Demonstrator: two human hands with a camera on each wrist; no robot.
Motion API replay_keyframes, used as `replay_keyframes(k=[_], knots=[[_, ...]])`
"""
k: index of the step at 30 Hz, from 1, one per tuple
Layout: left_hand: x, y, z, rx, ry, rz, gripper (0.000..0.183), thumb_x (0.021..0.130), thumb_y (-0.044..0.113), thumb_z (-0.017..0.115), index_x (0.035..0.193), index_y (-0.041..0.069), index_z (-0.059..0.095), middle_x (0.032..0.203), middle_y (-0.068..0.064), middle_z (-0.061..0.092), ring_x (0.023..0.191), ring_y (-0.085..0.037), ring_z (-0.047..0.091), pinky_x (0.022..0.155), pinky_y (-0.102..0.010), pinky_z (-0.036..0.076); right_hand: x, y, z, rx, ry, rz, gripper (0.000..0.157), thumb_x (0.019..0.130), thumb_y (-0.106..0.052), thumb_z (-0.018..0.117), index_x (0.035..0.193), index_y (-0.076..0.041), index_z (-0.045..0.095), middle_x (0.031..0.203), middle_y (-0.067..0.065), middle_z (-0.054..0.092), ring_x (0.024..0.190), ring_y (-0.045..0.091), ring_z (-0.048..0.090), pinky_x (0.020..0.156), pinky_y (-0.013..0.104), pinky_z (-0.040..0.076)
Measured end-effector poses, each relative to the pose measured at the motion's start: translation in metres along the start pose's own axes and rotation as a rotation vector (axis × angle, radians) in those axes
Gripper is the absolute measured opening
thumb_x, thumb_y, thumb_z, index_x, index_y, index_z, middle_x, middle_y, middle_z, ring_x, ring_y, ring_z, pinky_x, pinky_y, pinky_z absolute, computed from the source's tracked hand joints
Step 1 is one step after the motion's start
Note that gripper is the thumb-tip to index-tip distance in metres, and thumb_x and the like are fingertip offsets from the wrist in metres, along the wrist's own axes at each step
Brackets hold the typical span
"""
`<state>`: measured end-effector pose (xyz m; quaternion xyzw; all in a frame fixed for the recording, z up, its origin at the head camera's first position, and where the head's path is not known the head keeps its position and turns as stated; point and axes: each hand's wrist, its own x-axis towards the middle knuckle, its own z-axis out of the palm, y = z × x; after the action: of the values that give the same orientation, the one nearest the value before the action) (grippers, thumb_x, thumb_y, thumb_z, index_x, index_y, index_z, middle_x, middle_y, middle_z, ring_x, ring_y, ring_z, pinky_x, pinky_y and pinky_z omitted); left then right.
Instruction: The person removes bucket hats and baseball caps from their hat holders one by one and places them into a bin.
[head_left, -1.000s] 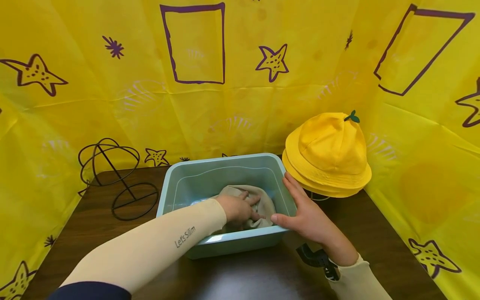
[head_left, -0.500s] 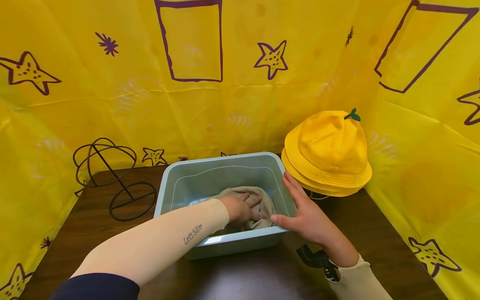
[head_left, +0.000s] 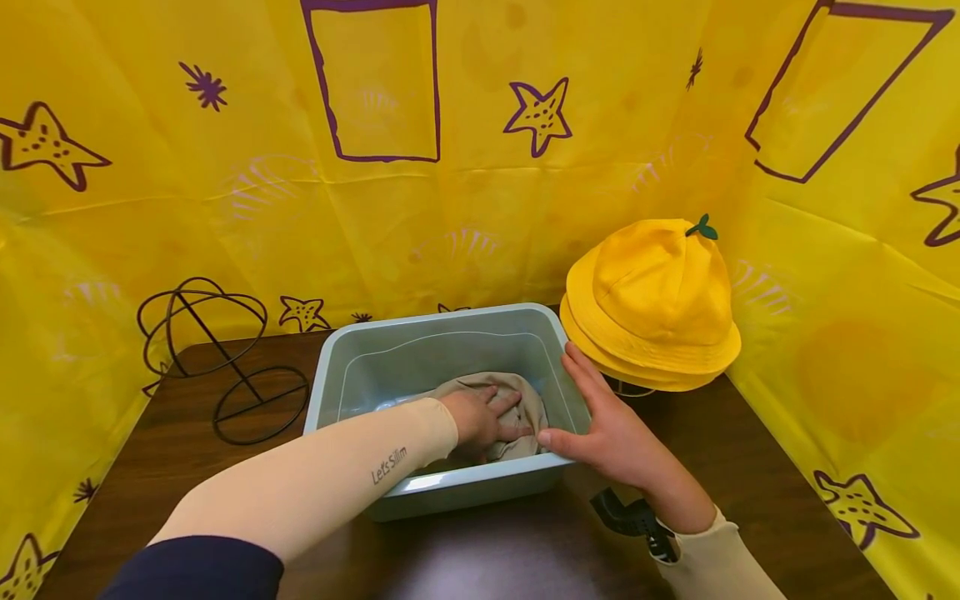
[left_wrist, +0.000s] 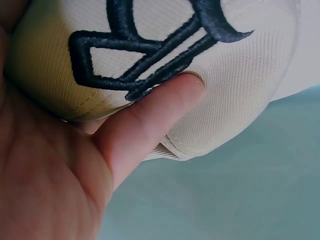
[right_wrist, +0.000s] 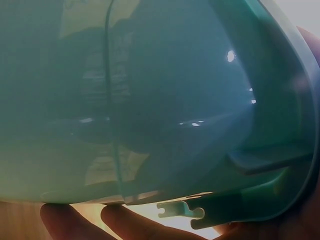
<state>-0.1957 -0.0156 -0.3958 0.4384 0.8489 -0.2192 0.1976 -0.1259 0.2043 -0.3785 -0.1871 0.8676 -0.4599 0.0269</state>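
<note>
A beige cap (head_left: 534, 408) lies in the pale blue-green plastic bin (head_left: 360, 329); in the left wrist view, thick black embroidery shows on this cap (left_wrist: 235, 95). My left hand (head_left: 483, 419) reaches into the bin from the left and rests on the cap with fingers spread. One digit presses into the fabric beside the embroidery, while other fingers are mostly out of that view. At the bin's right front corner, my right hand (head_left: 611, 429) has straight fingers along the side and its thumb at the front rim. Its fingertips touch the outer wall in the right wrist view.
Stacked yellow bucket hats (head_left: 652, 308), the top one with a green sprout, stand right behind the bin on a wire stand. A black wire hat stand (head_left: 225, 358) is at the left. Yellow starfish-patterned cloth (head_left: 480, 200) walls in the dark wooden table (head_left: 480, 558).
The head view shifts slightly, so the surroundings slide a little left and up. Both hands keep nearly the same places on the cap and bin.
</note>
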Motion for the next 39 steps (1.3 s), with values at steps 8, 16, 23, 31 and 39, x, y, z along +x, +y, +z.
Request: replay_keyframes(k=[8,16,23,31,39], knots=[[-0.001,0.001,0.001,0.039,-0.011,0.002,0.078,0.093,0.05,0.066,0.156,0.051,0.02,0.166,-0.002,0.011,0.146,-0.03,0.024,0.112,-0.042,0.028,-0.001,-0.002,0.001,-0.012,-0.002,0.006,0.102,0.084,-0.044,0.077,0.16,-0.009,0.018,0.166,0.001,0.005,0.146,0.035,0.015,0.107,0.066,0.022],[-0.006,0.004,-0.01,-0.071,-0.031,-0.042,0.074,0.091,0.049,0.069,0.152,0.054,0.028,0.165,0.0,0.016,0.145,-0.03,0.025,0.109,-0.048,0.033,-0.001,-0.004,-0.001,-0.035,-0.008,-0.01,0.101,0.085,-0.044,0.077,0.159,-0.007,0.019,0.166,0.002,0.006,0.147,0.034,0.015,0.108,0.065,0.023],[-0.021,0.004,-0.026,-0.177,-0.052,-0.07,0.067,0.091,0.046,0.068,0.148,0.057,0.034,0.164,0.005,0.015,0.146,-0.034,0.021,0.104,-0.054,0.037,0.0,-0.003,-0.001,-0.021,-0.017,-0.005,0.1,0.085,-0.043,0.077,0.16,-0.009,0.019,0.166,0.001,0.005,0.147,0.035,0.014,0.107,0.066,0.022],[-0.043,-0.006,-0.038,-0.289,-0.063,-0.093,0.071,0.09,0.055,0.065,0.153,0.047,0.033,0.165,0.003,0.014,0.148,-0.033,0.016,0.11,-0.054,0.028,0.002,-0.003,0.0,-0.023,-0.015,-0.01,0.101,0.085,-0.042,0.077,0.16,-0.009,0.018,0.166,0.001,0.005,0.147,0.035,0.013,0.108,0.066,0.021],[-0.07,-0.027,-0.041,-0.338,-0.05,-0.212,0.077,0.094,0.058,0.059,0.158,0.043,0.019,0.166,0.003,-0.003,0.149,-0.037,0.001,0.106,-0.055,0.035,0.002,-0.003,0.0,-0.03,-0.01,-0.014,0.102,0.085,-0.042,0.078,0.159,-0.007,0.018,0.166,0.002,0.005,0.146,0.036,0.014,0.108,0.066,0.021]])
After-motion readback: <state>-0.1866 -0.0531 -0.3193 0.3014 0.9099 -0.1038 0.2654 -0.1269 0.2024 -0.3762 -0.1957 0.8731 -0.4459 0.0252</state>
